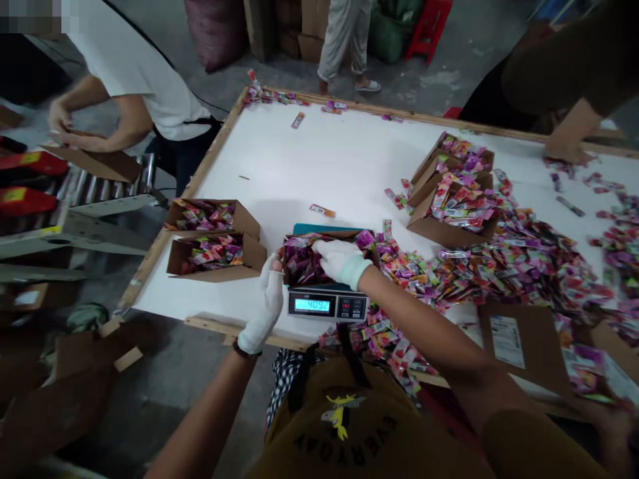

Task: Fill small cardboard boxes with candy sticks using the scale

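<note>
A small cardboard box (327, 234) filled with purple and pink candy packets (299, 261) sits on a digital scale (327, 305) whose lit display reads 4092. My left hand (265, 306), in a white glove with bare fingertips, is against the box's left side, its fingers stretched along the wall. My right hand (342, 261), also gloved, reaches over the box from the right. Its fingers bend down among the packets, and their tips are partly hidden. A teal surface (319, 228) shows behind the box.
Two filled boxes (254, 256) stand on the left of the white table (319, 159). More filled boxes (434, 229) stand at right beside a large packet heap (519, 266). A flattened-looking carton (529, 346) lies at front right. Co-workers' hands (74, 130) are at far left and right (569, 150).
</note>
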Tool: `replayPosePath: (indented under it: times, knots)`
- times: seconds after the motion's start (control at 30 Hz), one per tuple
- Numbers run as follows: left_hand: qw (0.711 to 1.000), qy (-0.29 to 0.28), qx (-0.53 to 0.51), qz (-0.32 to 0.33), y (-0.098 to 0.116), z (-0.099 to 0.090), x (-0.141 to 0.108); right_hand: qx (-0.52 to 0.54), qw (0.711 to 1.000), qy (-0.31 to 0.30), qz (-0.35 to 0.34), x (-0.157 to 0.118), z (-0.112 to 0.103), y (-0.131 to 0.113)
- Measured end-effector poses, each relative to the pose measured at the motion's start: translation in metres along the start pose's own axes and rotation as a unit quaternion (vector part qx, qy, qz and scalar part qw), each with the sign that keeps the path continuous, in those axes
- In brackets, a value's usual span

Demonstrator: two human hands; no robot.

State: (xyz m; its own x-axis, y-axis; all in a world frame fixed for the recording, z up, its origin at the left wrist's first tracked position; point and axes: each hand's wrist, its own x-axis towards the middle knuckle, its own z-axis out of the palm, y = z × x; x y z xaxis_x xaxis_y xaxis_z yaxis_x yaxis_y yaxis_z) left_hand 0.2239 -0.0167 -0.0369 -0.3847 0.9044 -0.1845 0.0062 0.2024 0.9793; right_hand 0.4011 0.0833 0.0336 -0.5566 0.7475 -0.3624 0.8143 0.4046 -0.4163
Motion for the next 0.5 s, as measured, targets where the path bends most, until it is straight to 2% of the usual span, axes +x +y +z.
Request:
replayPosePath:
  times: [0.1,0.17,0.23,0.3,0.4,0.5]
  knots:
    - [0.997,0.040,-0.002,-0.066,-0.013,-0.017,-0.002,0.137,0.985,0.102,-0.015,-0.022,-0.001,0.019]
    - [0.995,0.049,0.010,-0.085,-0.020,-0.029,-0.005,0.235,0.958,0.166,-0.024,-0.049,-0.011,0.036]
    - [0.995,0.046,0.022,-0.090,-0.024,-0.038,-0.007,0.283,0.938,0.198,-0.021,-0.082,-0.025,0.058]
    - [0.995,0.039,0.028,-0.093,-0.023,-0.042,-0.005,0.262,0.948,0.181,0.007,-0.118,-0.035,0.085]
    - [0.996,0.032,0.030,-0.081,-0.016,-0.041,0.005,0.144,0.978,0.128,0.084,-0.164,-0.034,0.127]
    - [0.998,0.033,0.024,-0.044,-0.003,-0.035,0.021,0.044,0.975,0.170,0.136,-0.187,-0.018,0.152]
